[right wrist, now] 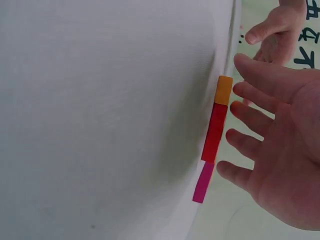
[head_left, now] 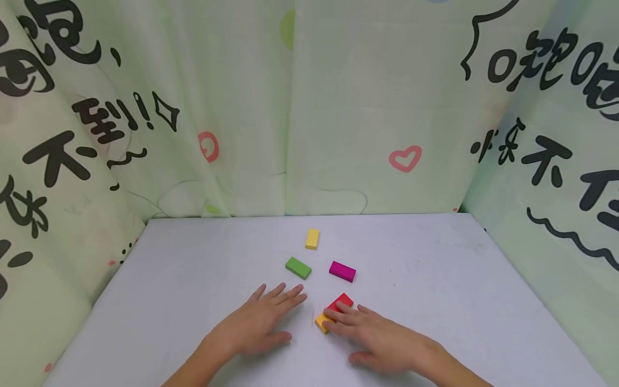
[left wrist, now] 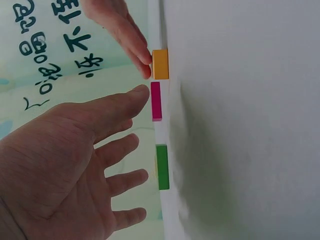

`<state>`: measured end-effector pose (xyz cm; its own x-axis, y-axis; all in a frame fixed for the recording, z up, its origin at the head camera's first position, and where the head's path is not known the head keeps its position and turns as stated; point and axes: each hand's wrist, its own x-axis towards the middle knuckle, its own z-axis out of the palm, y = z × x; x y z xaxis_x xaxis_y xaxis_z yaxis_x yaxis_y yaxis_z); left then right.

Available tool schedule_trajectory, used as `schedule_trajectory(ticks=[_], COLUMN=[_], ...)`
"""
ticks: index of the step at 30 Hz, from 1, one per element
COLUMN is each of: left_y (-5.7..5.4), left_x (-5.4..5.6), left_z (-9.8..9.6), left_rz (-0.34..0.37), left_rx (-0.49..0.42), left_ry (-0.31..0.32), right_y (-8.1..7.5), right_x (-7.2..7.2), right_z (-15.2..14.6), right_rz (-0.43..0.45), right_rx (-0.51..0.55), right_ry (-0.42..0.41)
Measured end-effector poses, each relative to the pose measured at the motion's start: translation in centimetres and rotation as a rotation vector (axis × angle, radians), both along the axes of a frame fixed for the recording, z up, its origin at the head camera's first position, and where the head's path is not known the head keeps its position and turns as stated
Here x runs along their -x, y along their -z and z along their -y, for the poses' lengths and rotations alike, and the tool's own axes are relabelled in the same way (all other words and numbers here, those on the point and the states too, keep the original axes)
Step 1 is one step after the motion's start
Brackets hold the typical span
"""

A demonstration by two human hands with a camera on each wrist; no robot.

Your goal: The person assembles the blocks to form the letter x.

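My right hand (head_left: pixel 382 338) reaches over a red block (head_left: pixel 344 299) and an orange block (head_left: pixel 321 323), its fingers fairly straight and partly covering both. In the right wrist view its fingertips lie close beside the orange block (right wrist: pixel 223 90) and the red block (right wrist: pixel 214 132); whether they touch cannot be told. My left hand (head_left: pixel 261 325) is spread with fingers extended, holding nothing. Just beyond its fingertips lies a green block (head_left: pixel 298 267). A magenta block (head_left: pixel 342 271) lies behind the red one, apart from both hands.
Farther back on the white table (head_left: pixel 208 258) is a yellow block (head_left: pixel 312 239). Pale green curtains (head_left: pixel 343 118) with dark writing and hearts hang behind the table and along both sides.
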<state>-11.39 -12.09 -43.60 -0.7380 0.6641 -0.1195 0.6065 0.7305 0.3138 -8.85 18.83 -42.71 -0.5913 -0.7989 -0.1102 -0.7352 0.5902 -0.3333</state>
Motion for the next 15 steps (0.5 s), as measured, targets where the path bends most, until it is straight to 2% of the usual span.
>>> schedule_trajectory(ticks=[4, 10, 15], left_y=[0.0, 0.1, 0.2], left_x=[0.2, 0.5, 1.1], left_z=[0.3, 0.6, 0.8], left_rz=[-0.014, -0.031, -0.032], left_rx=[-0.006, -0.009, -0.025], left_ry=[-0.003, -0.001, 0.003], right_y=[0.6, 1.1, 1.2], right_x=[-0.1, -0.3, -0.3], right_z=[-0.2, -0.3, -0.4], right_rz=[-0.039, -0.05, -0.072], right_rx=[-0.004, 0.007, 0.013], right_ry=[-0.023, -0.023, -0.036])
